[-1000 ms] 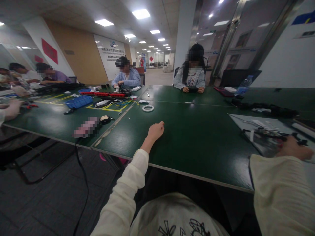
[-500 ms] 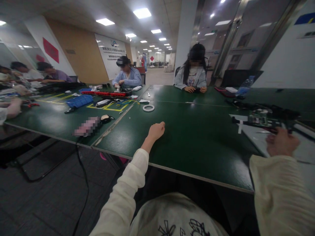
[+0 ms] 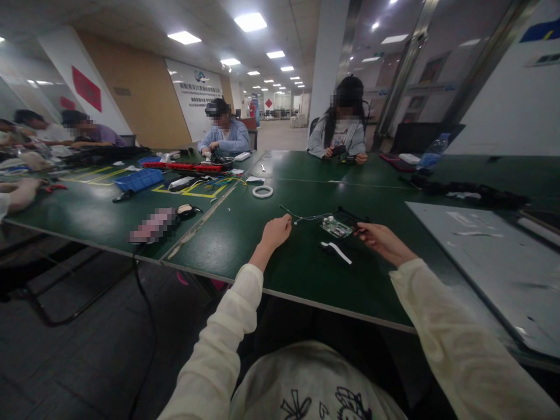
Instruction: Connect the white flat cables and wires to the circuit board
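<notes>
My right hand (image 3: pixel 381 240) pinches the right edge of a circuit board (image 3: pixel 336 227), which has a dark frame or part along its far side. A thin cable (image 3: pixel 311 218) runs left from the board and ends just beyond my left hand (image 3: pixel 277 231). That hand is closed, resting at the table's near side; whether anything is inside its fingers is hidden. A white strip (image 3: pixel 340 253) with a dark end hangs or lies just in front of the board. Beyond my left hand lies a white ring (image 3: pixel 262 191), like a tape roll.
A grey panel (image 3: pixel 485 280) lies on the green table (image 3: pixel 245 245) at right, with dark parts (image 3: pixel 481 191) behind it. At left are a phone (image 3: pixel 153 226), a blue tray (image 3: pixel 139 180) and loose wires (image 3: pixel 219 182). Two people sit across, and a bottle (image 3: pixel 433 151) stands far right.
My right hand has moved left from the grey panel, bringing the circuit board, cable and white strip over the green table. My left hand has hardly moved. The person opposite has raised a dark object.
</notes>
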The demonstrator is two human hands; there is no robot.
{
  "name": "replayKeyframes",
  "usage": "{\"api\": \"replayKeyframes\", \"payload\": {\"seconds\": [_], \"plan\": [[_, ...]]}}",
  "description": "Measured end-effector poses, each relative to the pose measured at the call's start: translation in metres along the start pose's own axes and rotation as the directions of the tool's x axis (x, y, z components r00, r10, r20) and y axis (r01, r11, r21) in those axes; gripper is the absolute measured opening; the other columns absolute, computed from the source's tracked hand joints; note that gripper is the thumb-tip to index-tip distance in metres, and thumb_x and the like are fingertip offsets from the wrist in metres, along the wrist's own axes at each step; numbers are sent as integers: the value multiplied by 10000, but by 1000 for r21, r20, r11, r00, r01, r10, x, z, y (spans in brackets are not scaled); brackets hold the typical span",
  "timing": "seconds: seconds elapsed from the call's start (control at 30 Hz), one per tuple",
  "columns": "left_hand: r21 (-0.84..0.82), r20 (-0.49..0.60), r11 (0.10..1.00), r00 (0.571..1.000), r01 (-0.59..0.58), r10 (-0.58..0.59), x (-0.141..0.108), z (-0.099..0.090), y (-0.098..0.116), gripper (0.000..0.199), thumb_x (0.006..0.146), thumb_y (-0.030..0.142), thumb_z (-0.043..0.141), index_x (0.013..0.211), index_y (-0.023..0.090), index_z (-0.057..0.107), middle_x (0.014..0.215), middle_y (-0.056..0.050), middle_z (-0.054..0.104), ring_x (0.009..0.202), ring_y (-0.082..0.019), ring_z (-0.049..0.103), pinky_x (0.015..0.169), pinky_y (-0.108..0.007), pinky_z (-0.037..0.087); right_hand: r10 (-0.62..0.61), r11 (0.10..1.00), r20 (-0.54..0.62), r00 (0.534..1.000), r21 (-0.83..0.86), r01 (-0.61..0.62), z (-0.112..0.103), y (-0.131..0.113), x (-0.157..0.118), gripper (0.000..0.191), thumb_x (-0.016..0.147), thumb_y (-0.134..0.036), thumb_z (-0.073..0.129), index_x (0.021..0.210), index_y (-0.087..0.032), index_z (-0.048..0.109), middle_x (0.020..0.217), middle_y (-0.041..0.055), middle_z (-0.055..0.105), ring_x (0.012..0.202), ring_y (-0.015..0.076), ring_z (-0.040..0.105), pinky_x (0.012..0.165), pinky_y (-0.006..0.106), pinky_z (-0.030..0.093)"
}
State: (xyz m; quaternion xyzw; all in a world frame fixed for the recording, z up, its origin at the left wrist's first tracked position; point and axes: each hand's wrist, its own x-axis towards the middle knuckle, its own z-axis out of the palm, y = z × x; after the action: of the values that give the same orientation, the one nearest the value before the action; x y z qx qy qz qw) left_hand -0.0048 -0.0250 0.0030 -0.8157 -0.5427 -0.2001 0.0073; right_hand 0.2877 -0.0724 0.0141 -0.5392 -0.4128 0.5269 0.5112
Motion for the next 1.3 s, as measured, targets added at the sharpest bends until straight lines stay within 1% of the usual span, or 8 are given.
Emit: {"api": "replayKeyframes", "payload": {"seconds": [0.13,0.3,0.47,0.63,0.8,0.93,1.07,1.3], "plan": [[-47,-21,998,999,-50,49,0,0,1,217,899,254,339,1026,206,508,897,-46,629,799,-167,595,674,-250,405,102,994,87,991,32,-105,23,4,-1,107,760,-207,615,799,-108,604,743,76,631,504,49,505,322,97,320],[-90,-29,986,990,-142,140,-1,0,3,208,886,237,364,1016,197,521,947,-47,613,834,-156,588,717,-245,423,182,983,66,981,-32,-180,30,10,-1,152,758,-241,623,833,-112,591,782,97,646,500,63,513,301,110,318],[-123,-37,975,983,-183,180,0,1,3,198,865,218,392,986,190,546,963,-50,608,870,-154,579,763,-248,429,73,995,67,995,64,-77,30,8,2,103,766,-221,588,760,-118,583,667,57,607,467,47,475,284,100,270],[-394,-4,914,994,-102,110,2,2,5,252,874,320,385,930,169,579,824,-37,630,735,-130,589,689,-235,445,-40,977,58,998,211,27,42,-1,-2,106,788,-222,545,756,-130,588,663,39,591,492,40,488,316,97,296],[-783,264,596,963,176,63,5,4,9,491,889,478,251,1025,125,564,793,-65,647,642,-108,593,504,-183,428,-43,984,42,998,175,35,54,1,-7,82,781,-232,563,770,-152,577,688,39,611,532,65,537,359,125,352],[-849,329,463,940,255,86,6,4,8,356,835,406,449,1029,130,563,822,-68,645,661,-101,600,492,-158,417,-10,986,51,999,165,1,57,7,-9,76,775,-230,579,774,-154,573,694,37,615,544,68,547,383,131,368],[-868,296,442,951,228,91,7,5,5,261,748,259,589,973,128,587,770,-40,631,647,-89,586,512,-163,436,12,990,52,999,140,-19,58,9,-10,80,781,-232,572,776,-152,573,711,47,623,557,77,561,391,139,384],[-855,211,494,976,158,54,11,15,-1,208,735,214,586,918,117,605,730,-26,620,630,-82,569,480,-153,432,111,984,81,990,132,-121,57,14,-9,87,799,-199,557,807,-118,589,732,74,644,571,81,584,419,132,424]]}}
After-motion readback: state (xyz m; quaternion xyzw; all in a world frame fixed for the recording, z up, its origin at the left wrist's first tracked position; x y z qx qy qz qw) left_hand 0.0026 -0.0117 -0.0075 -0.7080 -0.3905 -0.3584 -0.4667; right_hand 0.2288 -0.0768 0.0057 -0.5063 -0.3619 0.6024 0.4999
